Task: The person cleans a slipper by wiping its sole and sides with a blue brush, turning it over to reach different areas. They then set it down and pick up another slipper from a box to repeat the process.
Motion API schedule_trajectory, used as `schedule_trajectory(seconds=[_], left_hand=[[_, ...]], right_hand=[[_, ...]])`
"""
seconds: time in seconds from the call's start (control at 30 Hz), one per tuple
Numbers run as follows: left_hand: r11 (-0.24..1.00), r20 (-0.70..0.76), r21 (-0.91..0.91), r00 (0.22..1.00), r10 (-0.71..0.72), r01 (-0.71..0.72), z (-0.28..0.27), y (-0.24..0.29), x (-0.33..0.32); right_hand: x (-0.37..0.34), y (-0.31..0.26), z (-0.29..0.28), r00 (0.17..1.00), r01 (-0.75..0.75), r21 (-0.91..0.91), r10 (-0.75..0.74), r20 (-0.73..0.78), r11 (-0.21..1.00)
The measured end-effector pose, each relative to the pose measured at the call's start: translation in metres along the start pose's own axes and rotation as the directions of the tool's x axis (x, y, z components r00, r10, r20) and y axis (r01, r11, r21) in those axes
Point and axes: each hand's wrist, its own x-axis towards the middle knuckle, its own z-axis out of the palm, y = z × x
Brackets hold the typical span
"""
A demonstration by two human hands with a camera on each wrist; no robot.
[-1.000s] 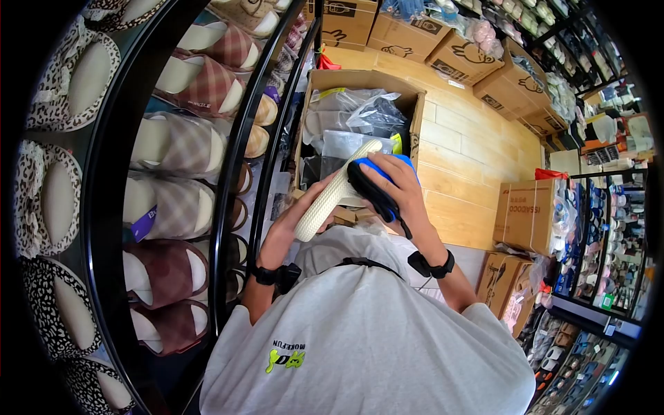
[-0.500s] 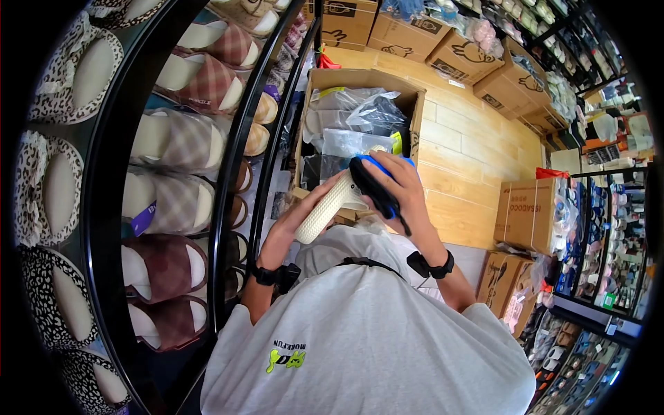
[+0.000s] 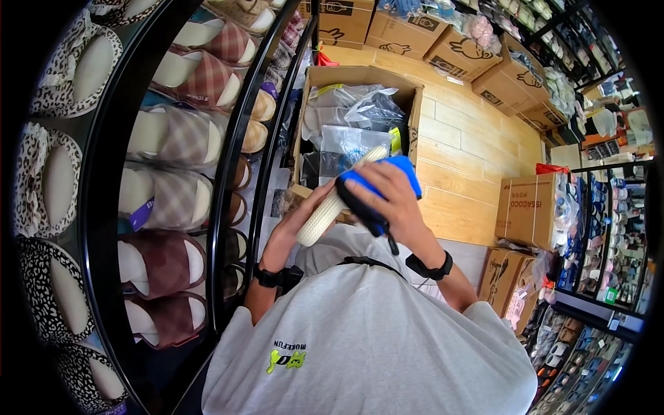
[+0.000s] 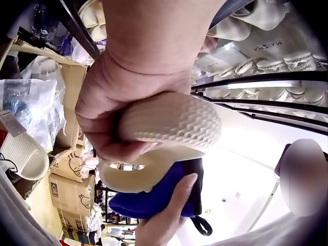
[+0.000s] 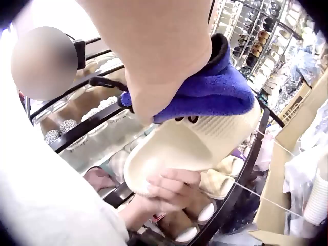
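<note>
My left hand (image 3: 294, 223) grips a cream slide slipper (image 3: 321, 218) with a dimpled sole side, held on edge in front of my waist. In my right hand (image 3: 395, 202) is a blue plush cloth (image 3: 409, 176) with a black border and a small loop, gripped against the slipper. The right wrist view shows the cloth (image 5: 215, 95) over the slipper's upper (image 5: 169, 146), with the left fingers (image 5: 177, 185) round its heel end. In the left wrist view, the right thumb (image 4: 182, 195) presses on the cloth's face.
Beyond my hands stands an open cardboard box (image 3: 417, 114) with slippers in clear bags (image 3: 346, 143). A black-framed rack (image 3: 228, 159) of slippers runs along the left. More cartons (image 3: 462, 54) line the back, and another carton (image 3: 526, 209) stands at the right near stocked shelves.
My right hand and the blue cloth have shifted left and toward my body along the slipper, showing more of the blue face. The left hand keeps its grip, nearly still.
</note>
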Motion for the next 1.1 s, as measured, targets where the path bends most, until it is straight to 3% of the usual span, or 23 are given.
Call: schedule_trajectory(seconds=[0.03, 0.1, 0.13, 0.23, 0.27, 0.3, 0.37, 0.5, 0.57, 0.6, 0.7, 0.83, 0.9, 0.93, 0.97, 1.07, 1.1], left_hand=[[1.000, 0.000, 0.000, 1.000, 0.000, 0.000, -0.007, -0.007, 0.004], [0.972, 0.094, 0.133, 0.979, 0.183, -0.194, -0.009, -0.012, 0.004], [0.998, 0.046, -0.027, 0.998, 0.053, -0.051, -0.011, -0.015, 0.004], [0.989, -0.005, 0.123, 0.997, 0.080, -0.079, -0.038, -0.037, 0.020], [0.999, 0.074, -0.036, 0.997, -0.005, 0.007, -0.009, -0.010, 0.002], [0.999, 0.075, -0.035, 0.997, -0.006, 0.008, -0.008, -0.011, 0.002], [1.000, -0.001, 0.012, 1.000, 0.013, -0.013, -0.009, -0.012, 0.004], [0.998, 0.012, -0.061, 1.000, 0.029, -0.028, -0.016, -0.017, 0.008], [0.993, -0.041, -0.098, 0.997, -0.064, 0.060, -0.028, -0.026, 0.016], [1.000, -0.038, 0.029, 0.999, 0.005, -0.004, -0.032, -0.029, 0.021], [0.999, 0.066, 0.020, 0.998, 0.025, -0.026, -0.014, -0.015, 0.010], [0.994, 0.029, -0.103, 0.999, -0.043, 0.046, 0.003, -0.001, -0.004], [0.999, 0.056, -0.046, 0.998, 0.029, -0.027, 0.002, -0.001, -0.008], [0.986, 0.009, -0.135, 0.996, -0.094, 0.094, -0.038, -0.025, 0.017], [0.984, 0.134, -0.118, 0.984, -0.121, 0.137, -0.039, -0.019, 0.014], [0.997, 0.088, -0.035, 0.994, -0.060, 0.063, -0.035, -0.018, 0.011], [0.990, 0.169, -0.109, 0.983, -0.072, 0.091, -0.040, -0.020, 0.014]], right_hand=[[-0.003, 0.000, 0.002, 0.995, 0.089, -0.010, -0.088, 0.053, 0.996], [-0.007, 0.000, 0.004, 0.986, 0.133, -0.039, -0.128, 0.107, 0.990], [-0.005, 0.001, 0.001, 0.992, 0.089, -0.020, -0.087, 0.095, 0.996], [-0.002, 0.012, -0.002, 0.996, -0.084, -0.003, 0.084, -0.008, 0.996], [0.000, 0.010, -0.002, 0.994, -0.103, -0.005, 0.103, -0.034, 0.995], [0.001, 0.008, -0.002, 0.991, -0.124, -0.008, 0.123, -0.061, 0.992], [0.000, 0.005, -0.002, 0.998, -0.043, -0.077, 0.040, -0.050, 0.996], [-0.001, 0.002, 0.000, 0.991, 0.123, -0.070, -0.119, 0.058, 0.990], [0.003, 0.006, -0.007, 0.998, 0.056, -0.062, -0.053, 0.041, 0.996], [0.002, 0.010, -0.005, 1.000, -0.007, -0.016, 0.006, -0.010, 1.000], [0.002, 0.002, 0.004, 0.991, -0.073, -0.038, 0.069, -0.112, 0.997], [-0.002, -0.009, 0.006, 0.994, 0.108, -0.062, -0.106, 0.027, 0.992], [-0.004, -0.003, 0.008, 0.990, 0.137, -0.053, -0.134, 0.051, 0.989], [-0.001, -0.002, 0.006, 0.997, 0.080, -0.033, -0.079, 0.017, 0.996], [0.002, 0.000, 0.004, 1.000, 0.024, -0.010, -0.025, -0.013, 1.000], [0.004, 0.002, 0.015, 0.991, -0.094, -0.015, 0.092, -0.098, 0.995], [0.007, -0.004, 0.016, 0.989, -0.095, -0.021, 0.092, -0.120, 0.995]])
